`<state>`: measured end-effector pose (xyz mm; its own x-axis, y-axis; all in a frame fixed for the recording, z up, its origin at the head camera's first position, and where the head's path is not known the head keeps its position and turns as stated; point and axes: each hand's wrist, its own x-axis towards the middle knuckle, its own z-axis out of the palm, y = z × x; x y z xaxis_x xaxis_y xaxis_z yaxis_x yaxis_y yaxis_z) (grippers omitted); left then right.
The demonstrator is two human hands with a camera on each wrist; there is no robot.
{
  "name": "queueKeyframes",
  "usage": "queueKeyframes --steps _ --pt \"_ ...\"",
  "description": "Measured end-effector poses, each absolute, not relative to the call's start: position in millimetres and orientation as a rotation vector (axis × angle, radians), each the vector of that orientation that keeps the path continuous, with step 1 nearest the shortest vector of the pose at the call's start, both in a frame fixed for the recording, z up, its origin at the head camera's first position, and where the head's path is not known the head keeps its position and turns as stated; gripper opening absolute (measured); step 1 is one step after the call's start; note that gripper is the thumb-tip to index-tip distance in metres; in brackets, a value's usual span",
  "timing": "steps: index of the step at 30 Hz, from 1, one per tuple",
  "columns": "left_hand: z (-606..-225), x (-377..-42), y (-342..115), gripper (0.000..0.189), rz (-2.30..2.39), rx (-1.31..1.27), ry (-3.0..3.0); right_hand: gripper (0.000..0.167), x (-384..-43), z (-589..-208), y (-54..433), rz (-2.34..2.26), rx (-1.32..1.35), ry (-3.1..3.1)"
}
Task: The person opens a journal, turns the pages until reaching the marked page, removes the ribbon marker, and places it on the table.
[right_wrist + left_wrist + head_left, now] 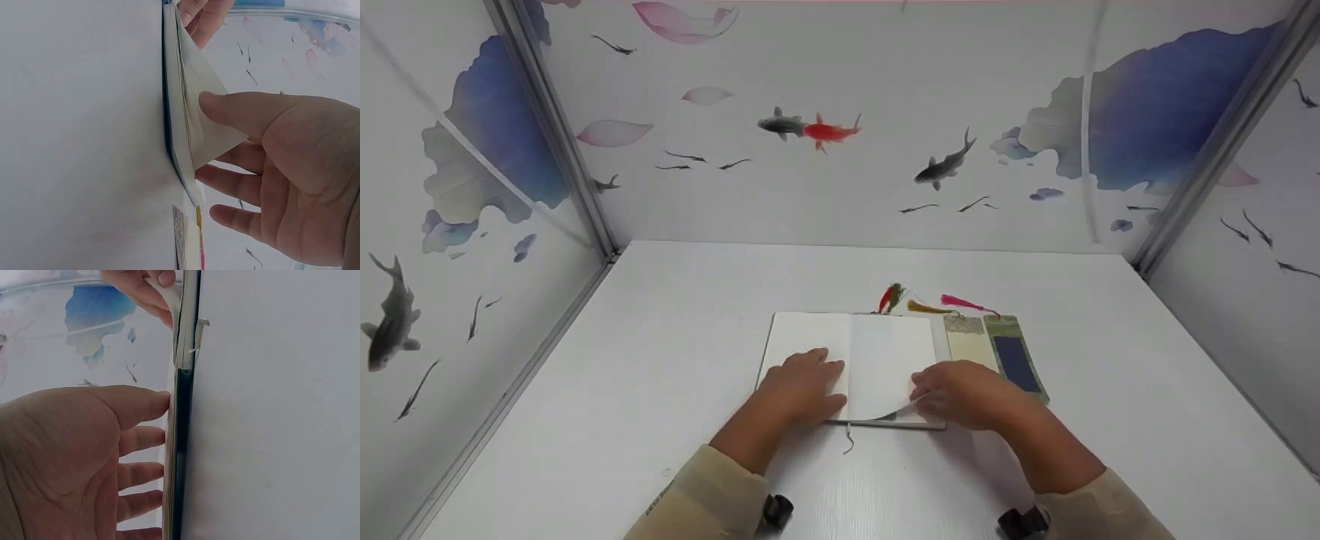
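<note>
An open notebook (pixel 885 352) with blank white pages and a dark cover lies on the table. My left hand (pixel 804 386) rests on its left page, fingers spread; in the left wrist view the fingertips touch the paper. At the lower right corner, my right hand (pixel 964 394) pinches a page (pixel 211 132) between thumb and fingers. That page bends up off the stack, as the right wrist view shows. A thin ribbon (pixel 850 441) hangs out below the spine. Just right of the notebook lie a cream bookmark (pixel 969 349) and a green one with a dark blue panel (pixel 1015 360).
Beyond the notebook's top edge lie a pink tassel (pixel 967 303), a mustard tassel (pixel 928 307) and a red and green tassel (pixel 891 298). The white table (pixel 660 322) is enclosed by panels (pixel 840 202) printed with fish and leaves, joined by metal posts (pixel 559 135).
</note>
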<state>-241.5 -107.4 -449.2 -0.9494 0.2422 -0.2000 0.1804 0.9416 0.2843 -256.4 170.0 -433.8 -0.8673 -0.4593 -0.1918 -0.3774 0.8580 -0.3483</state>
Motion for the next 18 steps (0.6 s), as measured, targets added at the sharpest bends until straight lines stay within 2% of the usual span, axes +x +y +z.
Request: queueKeyframes --steps 5,12,18 --pt "-449 -243 -105 0.074 0.38 0.324 2.857 0.029 -258 -437 168 -0.469 -0.584 2.82" --pt "-445 -239 -102 0.096 0.369 0.34 2.853 0.022 -261 -439 162 -0.496 -0.517 2.885" --pt "-447 -237 -100 0.106 0.358 0.376 2.873 0.018 -258 -439 156 -0.575 -0.533 3.001"
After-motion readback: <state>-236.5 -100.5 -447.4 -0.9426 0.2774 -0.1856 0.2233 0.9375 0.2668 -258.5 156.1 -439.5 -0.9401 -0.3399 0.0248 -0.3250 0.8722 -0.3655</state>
